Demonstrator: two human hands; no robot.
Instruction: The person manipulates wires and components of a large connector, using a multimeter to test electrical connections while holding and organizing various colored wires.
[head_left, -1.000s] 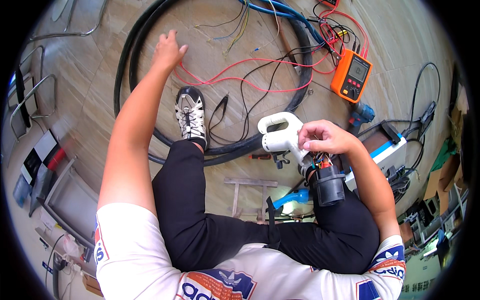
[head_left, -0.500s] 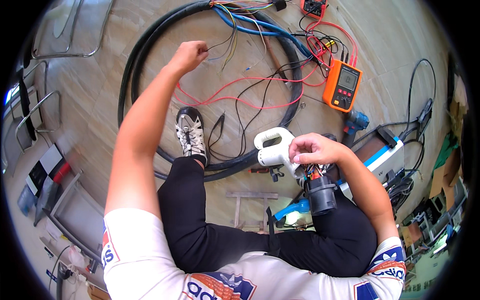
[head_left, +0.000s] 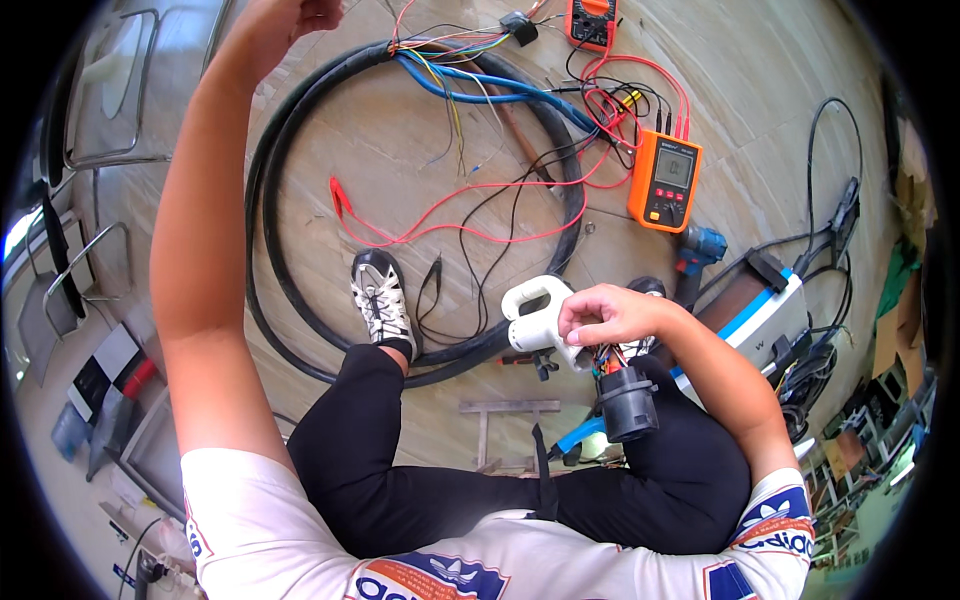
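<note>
My left hand [head_left: 285, 28] is stretched to the far left, its fingers curled, partly cut off by the upper edge; anything in them is hidden. My right hand [head_left: 612, 314] is closed on the white charging gun handle [head_left: 543, 318] near my right knee. From the handle's opened end, coloured wires [head_left: 608, 360] run to its black round plug head [head_left: 628, 405], which hangs by my thigh. Beyond my feet lies a thick black cable coil [head_left: 262, 200]. From its stripped end spread blue wires [head_left: 470, 90] and thin coloured wires [head_left: 455, 110].
An orange meter [head_left: 666, 180] and a smaller red multimeter [head_left: 590, 22] lie to the right of the coil. A red clip lead [head_left: 340, 198] crosses the coil. A blue power drill [head_left: 700, 250] and a white-and-blue case [head_left: 755, 325] are at right, metal-framed chairs [head_left: 95, 270] at left.
My left hand has left the thin wires it was pinching and moved up and left. The red clip now shows. My right hand keeps hold of the handle; the view has shifted slightly.
</note>
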